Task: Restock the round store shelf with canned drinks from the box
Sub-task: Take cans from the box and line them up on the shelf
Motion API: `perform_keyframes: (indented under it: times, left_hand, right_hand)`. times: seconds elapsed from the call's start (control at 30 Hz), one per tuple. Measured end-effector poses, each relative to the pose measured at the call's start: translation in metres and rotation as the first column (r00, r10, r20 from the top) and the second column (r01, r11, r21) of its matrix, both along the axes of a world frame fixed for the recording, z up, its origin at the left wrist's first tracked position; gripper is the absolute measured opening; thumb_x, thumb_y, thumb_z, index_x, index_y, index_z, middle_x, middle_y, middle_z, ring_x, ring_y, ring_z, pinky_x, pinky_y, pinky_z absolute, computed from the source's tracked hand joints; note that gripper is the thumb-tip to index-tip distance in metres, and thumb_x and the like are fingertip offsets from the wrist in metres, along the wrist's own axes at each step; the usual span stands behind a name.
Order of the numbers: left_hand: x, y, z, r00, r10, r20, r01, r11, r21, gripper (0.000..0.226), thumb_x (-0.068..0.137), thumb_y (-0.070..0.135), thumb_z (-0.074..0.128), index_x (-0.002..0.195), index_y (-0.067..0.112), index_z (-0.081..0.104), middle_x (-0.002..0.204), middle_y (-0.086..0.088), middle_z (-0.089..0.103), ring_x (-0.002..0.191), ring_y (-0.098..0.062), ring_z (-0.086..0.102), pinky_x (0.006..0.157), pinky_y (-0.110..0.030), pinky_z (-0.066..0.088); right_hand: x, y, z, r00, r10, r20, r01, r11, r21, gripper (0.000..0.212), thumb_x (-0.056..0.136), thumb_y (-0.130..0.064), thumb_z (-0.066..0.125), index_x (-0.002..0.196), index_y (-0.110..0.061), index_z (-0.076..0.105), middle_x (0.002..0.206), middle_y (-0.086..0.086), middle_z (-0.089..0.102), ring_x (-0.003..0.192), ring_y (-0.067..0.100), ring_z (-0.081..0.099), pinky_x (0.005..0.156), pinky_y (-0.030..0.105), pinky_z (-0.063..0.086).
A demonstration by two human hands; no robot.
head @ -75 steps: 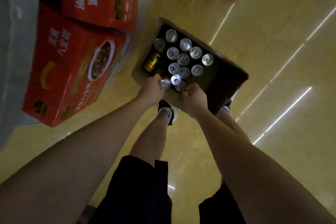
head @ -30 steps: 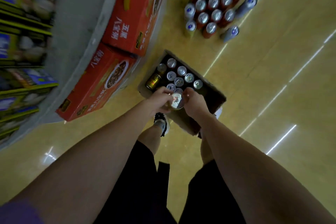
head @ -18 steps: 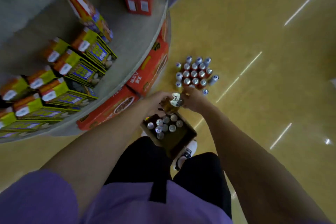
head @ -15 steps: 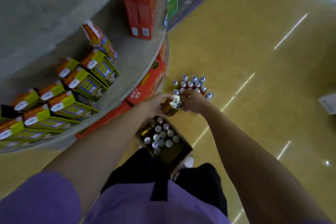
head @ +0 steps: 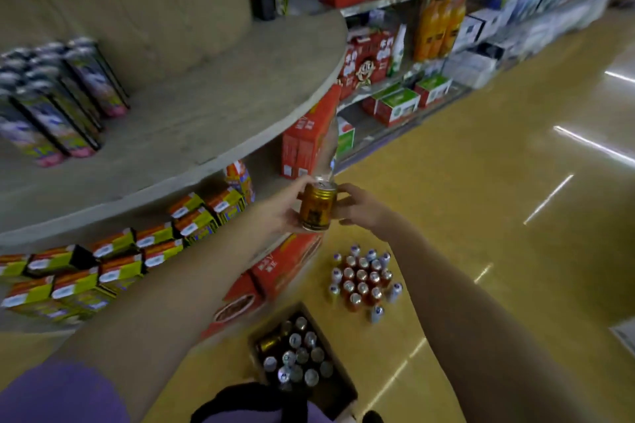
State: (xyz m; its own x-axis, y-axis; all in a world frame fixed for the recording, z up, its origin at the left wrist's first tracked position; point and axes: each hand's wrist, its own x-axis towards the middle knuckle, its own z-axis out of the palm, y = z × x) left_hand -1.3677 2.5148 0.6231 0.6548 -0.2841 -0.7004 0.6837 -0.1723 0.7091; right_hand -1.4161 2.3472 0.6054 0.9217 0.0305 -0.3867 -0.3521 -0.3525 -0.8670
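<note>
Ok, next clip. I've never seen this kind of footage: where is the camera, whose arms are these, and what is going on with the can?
There is no machine here. The camera sits on a person's head and looks forward and down, so the two bare arms are the wearer's own, and the wide lens bends the edges.

The left hand grips a gold can, held upright in the air. The right hand is at the can's other side with curled fingers; how firmly it grips I cannot tell.

To the left is the round shelf, with tall dark cans standing on its upper tier and small yellow and orange cartons on the tier below.

On the floor, an open cardboard box holds more cans seen from above, and red and silver cans stand grouped nearby.
</note>
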Motion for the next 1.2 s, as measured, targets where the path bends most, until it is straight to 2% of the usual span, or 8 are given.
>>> perform_keyframes:
  times: [0.13, 0.33, 0.5, 0.63, 0.77, 0.9, 1.07, 1.2]
  left_hand:
    - [0.007, 0.026, 0.025, 0.997, 0.045, -0.054, -0.048, 0.998, -0.040, 0.050, 0.073, 0.050, 0.071, 0.111, 0.020, 0.057, 0.107, -0.022, 0.063, 0.090, -0.034, 0.067, 0.065, -0.040, 0.060]
    - [0.020, 0.068, 0.049, 0.999, -0.043, -0.003, 0.043, 0.999, 0.000, 0.062, 0.070, 0.064, 0.066, 0.115, 0.023, 0.059, 0.112, -0.013, 0.066, 0.087, -0.030, 0.068, 0.060, -0.037, 0.057]
    - [0.023, 0.112, 0.078, 0.983, -0.165, 0.077, 0.170, 0.983, -0.062, 0.042, 0.080, 0.056, 0.061, 0.105, 0.022, 0.061, 0.096, -0.010, 0.069, 0.085, -0.027, 0.066, 0.069, -0.037, 0.055]
    - [0.025, 0.166, 0.104, 0.974, -0.191, 0.126, 0.209, 0.966, -0.150, 0.033, 0.083, 0.041, 0.064, 0.100, 0.014, 0.056, 0.094, -0.017, 0.069, 0.091, -0.031, 0.065, 0.091, -0.049, 0.053]
    - [0.019, 0.226, 0.129, 0.949, -0.225, 0.218, 0.262, 0.952, -0.157, 0.028, 0.090, 0.037, 0.059, 0.106, 0.014, 0.051, 0.095, -0.021, 0.060, 0.060, -0.032, 0.070, 0.046, -0.042, 0.057]
    - [0.026, 0.285, 0.131, 0.916, -0.209, 0.343, 0.259, 0.960, -0.107, 0.024, 0.090, 0.041, 0.059, 0.099, 0.019, 0.057, 0.095, -0.016, 0.060, 0.080, -0.030, 0.065, 0.073, -0.042, 0.059]
    - [0.036, 0.346, 0.125, 0.923, -0.113, 0.367, 0.176, 0.974, -0.143, 0.038, 0.086, 0.046, 0.065, 0.110, 0.016, 0.062, 0.112, -0.016, 0.062, 0.101, -0.031, 0.064, 0.090, -0.050, 0.055]
    - [0.037, 0.379, 0.128, 0.923, -0.062, 0.380, 0.129, 0.980, -0.154, 0.051, 0.084, 0.047, 0.067, 0.121, 0.012, 0.060, 0.112, -0.011, 0.064, 0.097, -0.025, 0.065, 0.080, -0.042, 0.058]
  right_hand:
    - [0.010, 0.031, 0.019, 0.995, 0.042, 0.092, -0.034, 0.996, -0.081, 0.066, 0.080, -0.029, 0.078, 0.137, -0.019, 0.045, 0.116, 0.009, 0.062, 0.103, 0.023, 0.063, 0.086, 0.036, 0.055]
    - [0.008, 0.076, 0.055, 0.984, 0.088, 0.152, -0.070, 0.990, -0.121, 0.034, 0.088, -0.036, 0.070, 0.115, -0.019, 0.061, 0.099, -0.001, 0.068, 0.096, 0.021, 0.066, 0.084, 0.036, 0.057]
    - [0.004, 0.121, 0.075, 0.980, 0.008, 0.197, 0.020, 0.990, -0.138, 0.055, 0.082, -0.044, 0.075, 0.128, -0.020, 0.058, 0.116, 0.005, 0.067, 0.101, 0.021, 0.066, 0.089, 0.038, 0.057]
    - [-0.008, 0.174, 0.096, 0.959, -0.027, 0.282, 0.047, 0.997, -0.062, 0.042, 0.087, -0.025, 0.073, 0.126, -0.017, 0.058, 0.108, 0.001, 0.067, 0.088, 0.006, 0.067, 0.068, 0.018, 0.055]
    - [-0.003, 0.233, 0.108, 0.916, -0.076, 0.393, 0.126, 0.987, -0.104, 0.044, 0.077, -0.017, 0.082, 0.116, -0.009, 0.063, 0.098, -0.004, 0.071, 0.084, -0.001, 0.068, 0.073, 0.019, 0.055]
    - [0.009, 0.290, 0.107, 0.878, -0.154, 0.453, 0.232, 0.965, -0.120, 0.066, 0.059, -0.035, 0.092, 0.113, -0.012, 0.062, 0.105, 0.004, 0.072, 0.093, 0.016, 0.071, 0.085, 0.046, 0.058]
    - [0.020, 0.351, 0.109, 0.854, -0.142, 0.501, 0.231, 0.965, -0.121, 0.061, 0.063, -0.036, 0.091, 0.115, -0.016, 0.065, 0.104, -0.002, 0.073, 0.095, 0.012, 0.070, 0.090, 0.042, 0.056]
    - [0.029, 0.383, 0.107, 0.852, -0.114, 0.511, 0.198, 0.974, -0.113, 0.049, 0.069, -0.033, 0.088, 0.109, -0.021, 0.063, 0.105, -0.004, 0.071, 0.098, 0.014, 0.068, 0.092, 0.041, 0.054]
